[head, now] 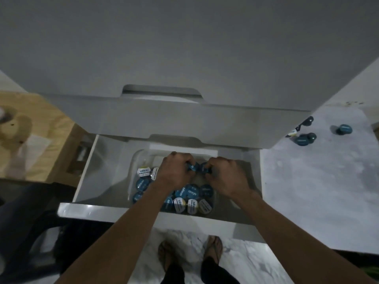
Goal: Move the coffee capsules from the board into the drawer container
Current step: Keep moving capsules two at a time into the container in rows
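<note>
Both hands grip capsules: left hand (pixel 174 171) curls its fingers round a blue capsule (pixel 191 167), right hand (pixel 226 177) round another (pixel 205 168), knuckles up, the two loads close together over the far half of the clear container (pixel 135 160). Container sits inside the open white drawer (pixel 98 177), already holding a layer of capsules (pixel 188 198) along its near and left sides.

Remaining stock: a few blue capsules (pixel 302 139) lie on the marble board (pixel 317 191) to the right, one (pixel 344 129) set apart from the rest. Task judged well along but not finished.

Step in hand, judged: release into the container. To do it well, lower the hands close to the layer before letting go, aim at the barer far part, and let the capsules settle rather than drop, so none bounce over the low wall into the drawer. Then lift straight up, clear of the closed drawer front (pixel 184 124) above.

Writing: foil lids carry a brand word that looks like "caffitaly"; blurred, not certain. Smaller lines beneath unreadable.
</note>
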